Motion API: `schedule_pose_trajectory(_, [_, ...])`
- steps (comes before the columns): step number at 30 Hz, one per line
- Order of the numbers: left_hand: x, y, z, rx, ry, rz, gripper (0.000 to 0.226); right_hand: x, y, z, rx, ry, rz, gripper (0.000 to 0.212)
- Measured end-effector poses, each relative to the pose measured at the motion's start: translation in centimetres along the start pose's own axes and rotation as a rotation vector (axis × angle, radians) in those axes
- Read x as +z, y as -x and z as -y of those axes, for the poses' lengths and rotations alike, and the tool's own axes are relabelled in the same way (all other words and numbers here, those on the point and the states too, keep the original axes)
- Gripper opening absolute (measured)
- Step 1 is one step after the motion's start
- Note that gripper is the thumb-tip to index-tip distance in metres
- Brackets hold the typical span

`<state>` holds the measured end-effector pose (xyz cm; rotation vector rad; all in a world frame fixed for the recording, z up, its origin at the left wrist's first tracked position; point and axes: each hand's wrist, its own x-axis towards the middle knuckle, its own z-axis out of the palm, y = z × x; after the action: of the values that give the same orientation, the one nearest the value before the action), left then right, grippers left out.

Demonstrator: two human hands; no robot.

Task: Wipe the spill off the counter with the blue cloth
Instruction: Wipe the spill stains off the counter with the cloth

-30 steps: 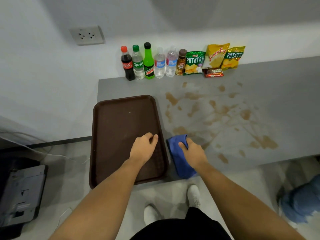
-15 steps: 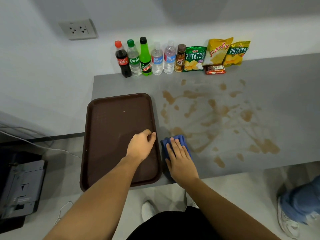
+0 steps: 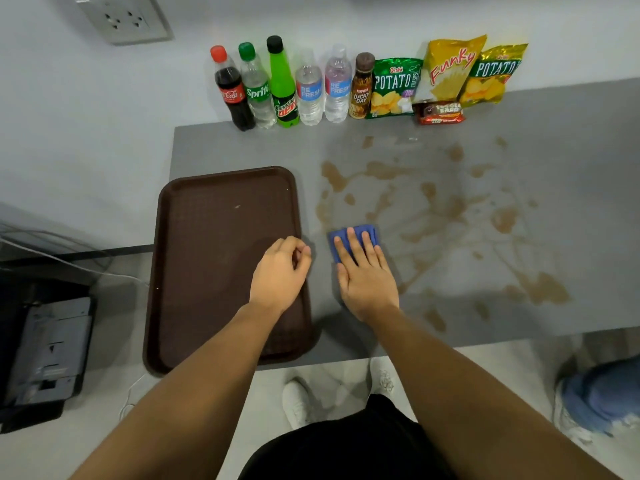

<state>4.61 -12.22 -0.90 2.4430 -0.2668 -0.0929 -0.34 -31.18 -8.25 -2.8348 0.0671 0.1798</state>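
Blue cloth [image 3: 353, 239] slid forward — right hand [image 3: 367, 278] flat atop, spill [image 3: 433, 206] blotchy.

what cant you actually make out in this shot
- Blue cloth, head view: near part hidden under the flat right hand.
- Spill beneath the cloth: hidden.
- Left hand on the tray: curled fingers hide what, if anything, they pinch.
- Blue shape at lower right: blurred, cut by the edge.

Perhaps a canteen: serving tray [image 3: 221, 244], bottled drinks [image 3: 277, 84], snacks [image 3: 446, 77].
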Motion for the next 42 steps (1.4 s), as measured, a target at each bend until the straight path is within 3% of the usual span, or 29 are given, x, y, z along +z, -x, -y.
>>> schedule_pose_trajectory(10, [1.0,0.5,-1.2,0.008,0.011,0.042,0.015,-1.0,3.6,-4.6,0.165,0.050,-0.002,0.061])
schedule_pose_trajectory(16, [2.4,0.6,-1.9,0.033,-0.016,0.075,0.019,0.8,8.1,-1.2,0.169,0.087,-0.034,0.065])
schedule_pose_trajectory(22, [4.0,0.6,-3.0,0.063,-0.050,0.071,0.019,-0.6,4.2,-2.2,-0.048,0.069,0.015,0.065])
schedule_pose_trajectory(31, [7.0,0.7,-3.7,0.086,-0.102,0.044,0.015,-3.0,1.4,-8.7,0.137,0.037,-0.019,0.063])
schedule_pose_trajectory(36, [8.9,1.2,-3.5,0.145,-0.155,0.072,0.030,-3.3,5.5,-11.9,0.187,0.085,-0.022,0.062])
schedule_pose_trajectory(42, [11.1,2.0,-3.3,0.159,-0.220,0.163,0.053,-1.5,9.2,-8.7,0.218,0.118,-0.024,0.066])
